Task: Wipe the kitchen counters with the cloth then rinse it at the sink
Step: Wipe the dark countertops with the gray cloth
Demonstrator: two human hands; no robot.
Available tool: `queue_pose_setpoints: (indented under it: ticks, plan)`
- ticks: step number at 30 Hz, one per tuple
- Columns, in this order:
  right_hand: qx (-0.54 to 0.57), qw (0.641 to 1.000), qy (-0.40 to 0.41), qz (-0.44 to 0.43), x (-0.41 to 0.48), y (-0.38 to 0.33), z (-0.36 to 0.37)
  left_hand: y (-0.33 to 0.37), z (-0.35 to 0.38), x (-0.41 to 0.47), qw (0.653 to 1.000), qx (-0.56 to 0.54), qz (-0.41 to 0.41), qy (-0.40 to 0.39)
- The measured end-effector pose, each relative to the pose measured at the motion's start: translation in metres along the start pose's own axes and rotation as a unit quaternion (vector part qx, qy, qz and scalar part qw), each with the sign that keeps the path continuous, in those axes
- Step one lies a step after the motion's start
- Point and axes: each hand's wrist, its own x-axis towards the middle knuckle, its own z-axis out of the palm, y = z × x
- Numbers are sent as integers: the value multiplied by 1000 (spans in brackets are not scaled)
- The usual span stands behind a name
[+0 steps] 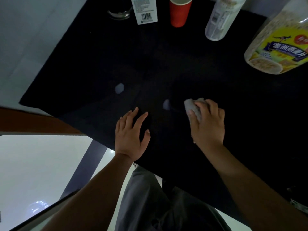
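Along the far edge of the black counter (166,64) stand a white carton (144,10) at 12 o'clock, a red paper cup (179,13) showing a pale inside, a clear bottle (220,20) at 1 o'clock, and at 2 o'clock a large clear jar (280,44) filled with oat flakes. The middle is open, bearing two pale spots (119,88). Near the front edge, the left hand (131,132) lies flat with fingers spread, while the right hand (206,124) curls its fingers over the grey cloth (193,106) at 4 o'clock.

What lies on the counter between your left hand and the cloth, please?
In the head view, one pale spot lies on the black counter between the left hand and the cloth; otherwise bare.
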Motion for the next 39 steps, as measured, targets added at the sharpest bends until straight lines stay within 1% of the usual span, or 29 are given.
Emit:
queue_pose_setpoints:
  ticks: [3,5,10,12,14,15,16,17,19,21,22,23,24,26,28,29,32,34,36,38,39]
  plan:
    - [-34,998,23,53,25,-13,2,0,-1,0,1000,-2,0,-9]
    - [-36,997,24,71,43,-33,8,-1,-2,0,1000,5,3,-20]
    - [-48,998,-1,28,50,-68,21,-6,-9,4,998,-23,22,-61]
    - [-60,998,-21,0,31,-75,25,-15,-18,9,996,-29,59,-68]
    - [-59,997,-34,-43,1,-75,30,-34,-32,18,990,-35,118,-63]
    - [-56,997,-31,-44,-13,-72,31,-45,-40,26,987,-40,142,-60]
    - [-49,998,-27,-25,-24,-68,30,-56,-48,34,984,-45,160,-58]
    - [-38,999,-19,17,-30,-65,29,-69,-56,43,982,-48,174,-59]
    - [-21,992,19,124,-27,-70,30,-95,-70,64,976,-47,200,-68]
    - [-28,974,64,215,-6,-94,38,-121,-79,87,970,-28,228,-78]
    - [-28,965,78,250,6,-111,43,-133,-82,98,968,-13,237,-81]
    - [-24,960,83,267,18,-128,51,-144,-84,109,968,4,239,-81]
    - [-16,961,85,261,26,-145,58,-155,-84,117,968,20,236,-78]
    - [-4,976,77,202,25,-177,74,-176,-82,130,969,41,230,-76]
    - [-9,988,58,143,5,-199,88,-189,-78,136,970,42,222,-85]
    - [-10,989,58,134,-6,-204,92,-191,-76,138,972,38,216,-87]
    - [-11,981,76,180,-29,-190,90,-191,-74,138,974,37,207,-89]
    - [-36,971,107,211,-23,-171,84,-192,-74,138,974,26,208,-89]
    - [-49,955,131,260,6,-157,76,-193,-74,140,975,14,206,-86]
    - [-57,935,152,316,47,-156,73,-194,-72,140,975,10,205,-80]
    - [-56,928,162,330,67,-160,73,-194,-71,140,976,8,205,-78]
